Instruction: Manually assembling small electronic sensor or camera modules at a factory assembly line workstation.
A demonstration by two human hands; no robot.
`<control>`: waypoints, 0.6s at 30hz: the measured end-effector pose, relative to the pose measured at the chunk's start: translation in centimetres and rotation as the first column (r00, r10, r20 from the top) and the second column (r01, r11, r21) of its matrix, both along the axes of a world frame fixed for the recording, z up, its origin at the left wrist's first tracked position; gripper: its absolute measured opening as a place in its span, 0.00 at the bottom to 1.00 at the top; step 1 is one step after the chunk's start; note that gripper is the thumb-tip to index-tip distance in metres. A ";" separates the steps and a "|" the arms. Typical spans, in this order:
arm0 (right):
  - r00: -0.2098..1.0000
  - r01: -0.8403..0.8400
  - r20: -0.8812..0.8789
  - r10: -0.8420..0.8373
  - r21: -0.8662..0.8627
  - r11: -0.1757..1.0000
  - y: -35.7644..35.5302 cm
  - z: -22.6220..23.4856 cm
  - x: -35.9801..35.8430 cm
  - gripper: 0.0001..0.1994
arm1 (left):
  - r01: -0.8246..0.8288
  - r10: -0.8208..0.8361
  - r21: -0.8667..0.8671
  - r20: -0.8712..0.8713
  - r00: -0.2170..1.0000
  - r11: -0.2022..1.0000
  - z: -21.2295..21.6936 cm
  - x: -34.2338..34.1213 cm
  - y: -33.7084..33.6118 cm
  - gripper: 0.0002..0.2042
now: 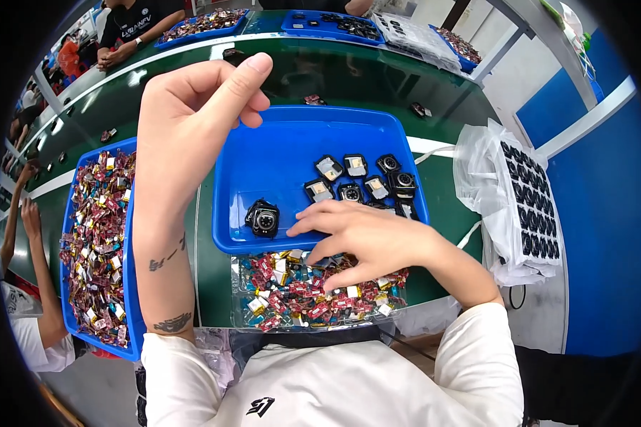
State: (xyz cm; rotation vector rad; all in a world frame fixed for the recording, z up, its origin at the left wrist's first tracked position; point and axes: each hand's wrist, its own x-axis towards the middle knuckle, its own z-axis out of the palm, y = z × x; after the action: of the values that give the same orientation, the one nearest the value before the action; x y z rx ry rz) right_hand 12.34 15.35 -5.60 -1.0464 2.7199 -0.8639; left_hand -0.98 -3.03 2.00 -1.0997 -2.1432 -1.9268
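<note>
My left hand [189, 117] is raised over the left side of a blue tray [278, 153]. Its fingers are curled in with the thumb pressed along them, and anything inside is hidden. My right hand [370, 238] lies palm down with fingers spread, over the tray's near rim. Below it, a clear plastic tray holds a heap of small red, white, yellow and teal parts [271, 281]. A black watch case [263, 218] sits in the blue tray, left of my right fingertips. Several more black watch cases [355, 165] are grouped at the tray's right side.
At left stands a blue bin [131, 331] full of similar small parts. On the right, a stack of white trays [484, 178] carries rows of black pieces. Loose parts [420, 109] lie on the green table [206, 285]. Another person [132, 32] sits across it.
</note>
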 end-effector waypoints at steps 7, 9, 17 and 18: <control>0.989 0.052 -0.128 -0.074 -0.162 0.985 0.1 -1.3 0.9 0.08 | 0.068 -0.068 -0.021 -0.015 0.998 0.997 -0.1 0.6 0.8 0.15; 0.988 0.154 0.087 -0.131 -0.389 0.908 0.3 -0.4 0.4 0.07 | 0.110 -0.111 -0.040 -0.018 0.994 0.993 0.0 0.8 0.7 0.15; 0.890 0.455 0.408 -0.203 -0.797 0.396 0.4 5.4 -1.9 0.06 | 0.278 -0.286 -0.162 -0.031 0.958 0.947 0.4 1.5 0.1 0.09; 0.908 0.413 0.340 -0.244 -0.823 0.390 0.6 5.6 -2.2 0.06 | 0.303 -0.305 -0.134 0.004 0.952 0.943 0.4 1.8 0.2 0.08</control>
State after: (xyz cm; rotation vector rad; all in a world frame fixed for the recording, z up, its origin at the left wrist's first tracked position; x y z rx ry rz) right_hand 10.11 15.94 -0.04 -0.3783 2.2421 -2.4985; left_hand 0.81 -2.81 2.43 -1.5491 -2.2324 -1.8972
